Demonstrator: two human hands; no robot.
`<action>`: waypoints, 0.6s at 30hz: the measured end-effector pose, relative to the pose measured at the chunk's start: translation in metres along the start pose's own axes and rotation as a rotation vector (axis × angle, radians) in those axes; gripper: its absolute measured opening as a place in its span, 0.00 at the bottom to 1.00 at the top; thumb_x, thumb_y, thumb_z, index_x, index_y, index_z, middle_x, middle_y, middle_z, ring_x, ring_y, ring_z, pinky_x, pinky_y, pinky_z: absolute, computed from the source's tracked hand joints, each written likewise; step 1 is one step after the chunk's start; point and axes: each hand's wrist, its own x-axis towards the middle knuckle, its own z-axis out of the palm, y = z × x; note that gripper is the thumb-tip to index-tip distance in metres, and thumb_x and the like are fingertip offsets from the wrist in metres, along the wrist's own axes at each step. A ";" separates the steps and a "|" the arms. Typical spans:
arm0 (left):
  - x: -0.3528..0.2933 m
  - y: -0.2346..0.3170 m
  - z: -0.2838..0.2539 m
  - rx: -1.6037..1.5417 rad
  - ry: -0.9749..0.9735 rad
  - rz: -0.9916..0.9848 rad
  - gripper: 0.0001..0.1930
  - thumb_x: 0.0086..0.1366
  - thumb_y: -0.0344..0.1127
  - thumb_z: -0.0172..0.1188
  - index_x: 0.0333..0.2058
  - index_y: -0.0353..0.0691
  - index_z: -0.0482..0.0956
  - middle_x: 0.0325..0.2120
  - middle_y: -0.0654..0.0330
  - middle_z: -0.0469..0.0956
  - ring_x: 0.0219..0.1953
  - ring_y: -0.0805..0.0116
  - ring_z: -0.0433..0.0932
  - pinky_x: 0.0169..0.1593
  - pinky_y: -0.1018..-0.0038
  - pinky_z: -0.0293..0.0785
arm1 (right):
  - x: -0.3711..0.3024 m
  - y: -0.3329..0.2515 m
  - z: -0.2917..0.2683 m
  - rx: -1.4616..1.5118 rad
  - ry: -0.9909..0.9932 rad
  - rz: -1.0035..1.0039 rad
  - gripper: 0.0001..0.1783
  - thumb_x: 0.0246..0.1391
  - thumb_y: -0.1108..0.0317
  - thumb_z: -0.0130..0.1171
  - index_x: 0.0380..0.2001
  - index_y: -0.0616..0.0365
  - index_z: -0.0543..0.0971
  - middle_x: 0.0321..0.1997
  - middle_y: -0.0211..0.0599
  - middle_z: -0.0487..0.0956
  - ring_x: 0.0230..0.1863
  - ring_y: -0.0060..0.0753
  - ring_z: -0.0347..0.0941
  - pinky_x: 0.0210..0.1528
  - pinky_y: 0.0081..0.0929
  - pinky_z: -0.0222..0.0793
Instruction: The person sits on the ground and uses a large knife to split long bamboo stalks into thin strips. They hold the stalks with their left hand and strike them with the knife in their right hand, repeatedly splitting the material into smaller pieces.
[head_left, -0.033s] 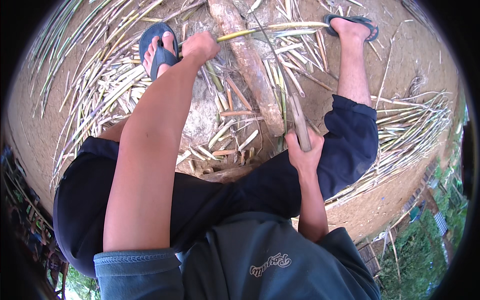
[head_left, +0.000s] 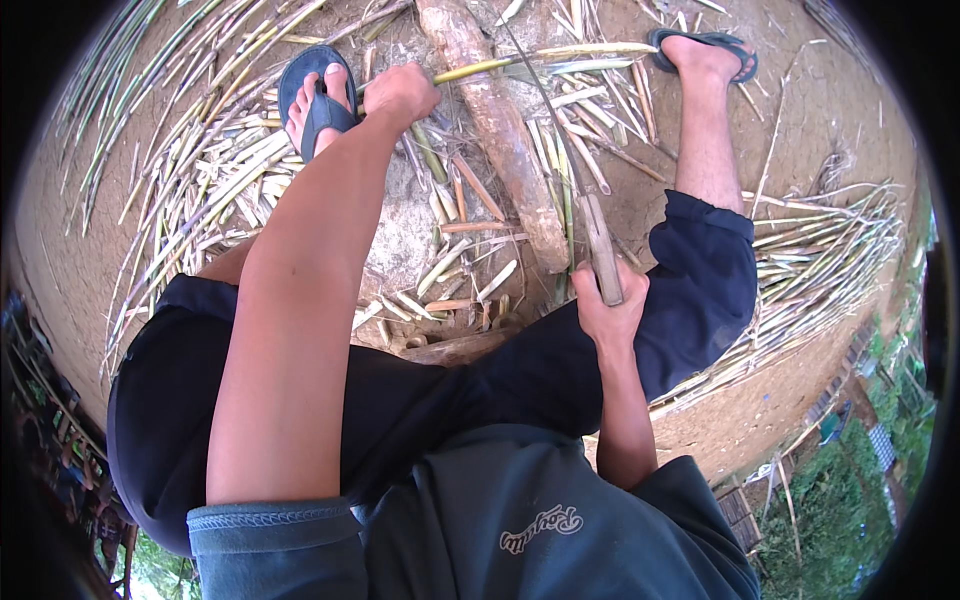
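Observation:
My left hand [head_left: 402,92], beside the sandalled left foot, is closed round the near end of a yellow-green cane stalk [head_left: 480,69]. The stalk lies across a thick log [head_left: 500,130] and reaches right, its far part pale and peeled-looking. In my right hand [head_left: 610,305], by the right knee, is the wooden handle [head_left: 599,245] of a machete. Its thin dark blade [head_left: 548,105] points away from me, seen nearly edge-on. The blade crosses the stalk just right of the log; whether the two touch I cannot tell.
Cut cane pieces [head_left: 245,180] cover the ground on the left, with long stalks [head_left: 105,110] beyond them. More short pieces lie right of the log. A bundle of cane [head_left: 830,250] rests behind my right leg. My feet, in dark sandals [head_left: 735,55], stand either side of the log.

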 end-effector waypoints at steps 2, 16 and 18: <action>0.002 0.000 0.001 0.008 -0.004 -0.008 0.20 0.59 0.43 0.58 0.47 0.41 0.83 0.48 0.51 0.81 0.53 0.54 0.79 0.56 0.63 0.74 | 0.008 0.005 0.006 0.011 0.023 -0.032 0.12 0.45 0.68 0.61 0.15 0.64 0.73 0.10 0.37 0.66 0.13 0.20 0.64 0.20 0.29 0.63; 0.004 -0.001 -0.004 -0.036 -0.087 -0.051 0.21 0.59 0.44 0.58 0.48 0.41 0.82 0.49 0.50 0.80 0.53 0.54 0.79 0.57 0.63 0.73 | 0.011 0.004 0.010 -0.038 0.004 -0.062 0.11 0.45 0.69 0.62 0.17 0.64 0.75 0.10 0.39 0.68 0.12 0.23 0.64 0.20 0.29 0.64; 0.005 0.005 -0.003 -0.047 -0.077 -0.047 0.21 0.59 0.44 0.58 0.49 0.41 0.82 0.49 0.50 0.80 0.52 0.54 0.79 0.56 0.63 0.74 | 0.031 0.008 0.021 -0.022 -0.011 -0.066 0.11 0.45 0.69 0.61 0.17 0.64 0.75 0.10 0.40 0.68 0.12 0.23 0.64 0.20 0.29 0.63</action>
